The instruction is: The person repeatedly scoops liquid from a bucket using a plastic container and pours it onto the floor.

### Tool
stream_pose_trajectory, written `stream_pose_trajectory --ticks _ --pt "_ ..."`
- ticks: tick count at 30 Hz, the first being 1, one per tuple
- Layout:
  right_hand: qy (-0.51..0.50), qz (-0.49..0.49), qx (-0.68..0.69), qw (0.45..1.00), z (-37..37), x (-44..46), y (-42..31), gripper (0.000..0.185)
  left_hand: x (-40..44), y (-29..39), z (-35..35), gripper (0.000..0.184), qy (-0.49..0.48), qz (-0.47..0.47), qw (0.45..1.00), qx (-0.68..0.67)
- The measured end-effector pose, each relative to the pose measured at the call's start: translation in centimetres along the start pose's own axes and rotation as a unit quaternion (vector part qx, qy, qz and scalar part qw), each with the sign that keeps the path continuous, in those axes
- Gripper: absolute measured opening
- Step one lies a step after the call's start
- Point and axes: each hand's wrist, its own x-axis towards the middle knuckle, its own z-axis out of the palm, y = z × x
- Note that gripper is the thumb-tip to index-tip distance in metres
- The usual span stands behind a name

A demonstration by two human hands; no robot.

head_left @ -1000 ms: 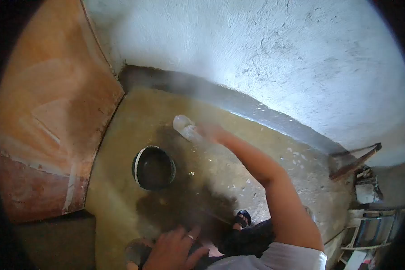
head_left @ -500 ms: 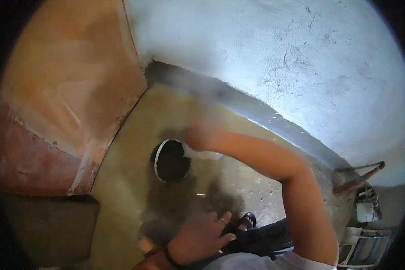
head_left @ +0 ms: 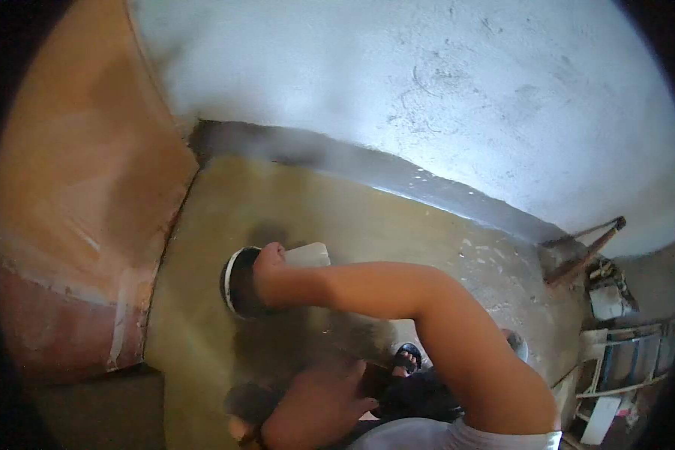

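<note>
A whitewashed wall (head_left: 442, 90) rises in front of me, its plaster rough and scuffed, with a dark grey band along its foot. Below it spreads the worn floor (head_left: 210, 217), yellowish and stained dark around the bucket. To my left is an orange surface (head_left: 82, 150), smeared and faded, turning dull red lower down. The round, black bucket (head_left: 230, 286) with a white edge stands on the floor, beyond my left hand and directly at my right. My left hand (head_left: 319, 405) is low, near my body, its fingers loose and blurred, with nothing visible in it. My right hand (head_left: 271, 274) is over the bucket's near side, curled around a pale container (head_left: 309, 255), smooth and plastic-looking, which juts out behind my wrist. On my foot is a black, strapped sandal (head_left: 408, 358).
</note>
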Motion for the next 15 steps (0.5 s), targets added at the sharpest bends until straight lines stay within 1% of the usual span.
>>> stream_pose_trajectory --ticks 1,3,4,5,6,7,8,9,10,11,12,14,15 --pt "0.057 0.019 0.016 0.998 1.3 -0.5 1.1 0.025 0.0 -0.1 -0.1 0.056 0.003 -0.01 1.0 -0.024" --pt "0.159 0.032 0.121 0.979 7.4 1.0 5.2 0.017 -0.1 -0.3 -0.2 0.056 0.001 -0.017 0.999 -0.047" --pt "0.289 0.062 0.174 0.94 12.7 2.2 7.4 0.014 -0.2 -0.3 -0.3 0.057 0.003 -0.043 0.999 -0.022" --pt "0.412 0.094 0.221 0.879 17.2 2.2 9.6 0.012 -0.2 -0.5 -0.3 0.058 0.004 -0.067 0.998 0.005" --pt "0.312 0.162 0.262 0.899 19.2 0.5 12.2 0.009 -0.1 -0.7 -0.4 0.058 -0.004 -0.062 0.998 0.006" --pt "0.365 0.195 0.27 0.869 23.8 -0.4 13.9 0.009 0.2 -1.1 -0.4 0.058 -0.009 -0.079 0.997 -0.008" --pt "0.387 0.243 0.245 0.855 28.5 -1.5 15.6 0.01 0.5 -1.5 -0.4 0.058 -0.014 -0.095 0.995 -0.023" --pt "0.405 0.292 0.223 0.837 33.3 -2.6 17.2 0.011 0.6 -2.0 -0.1 0.058 -0.021 -0.091 0.995 -0.021" --pt "0.249 0.359 0.258 0.862 36.1 -4.6 18.6 0.014 0.5 -2.7 0.4 0.055 -0.007 -0.114 0.992 -0.045" --pt "0.069 0.403 0.261 0.874 38.8 -6.7 20.0 0.018 0.8 -3.2 0.5 0.052 0.007 -0.14 0.988 -0.068" --pt "0.057 0.482 0.311 0.817 40.5 -9.6 20.2 0.018 1.4 -3.3 0.1 0.052 0.002 -0.139 0.988 -0.066" --pt "0.009 0.528 0.306 0.792 46.2 -14.5 19.8 0.018 2.5 -3.1 -1.1 0.053 -0.045 -0.159 0.983 -0.075" --pt "-0.025 0.564 0.298 0.769 50.0 -16.0 19.2 0.019 3.1 -3.0 -1.4 0.053 -0.05 -0.157 0.984 -0.072"
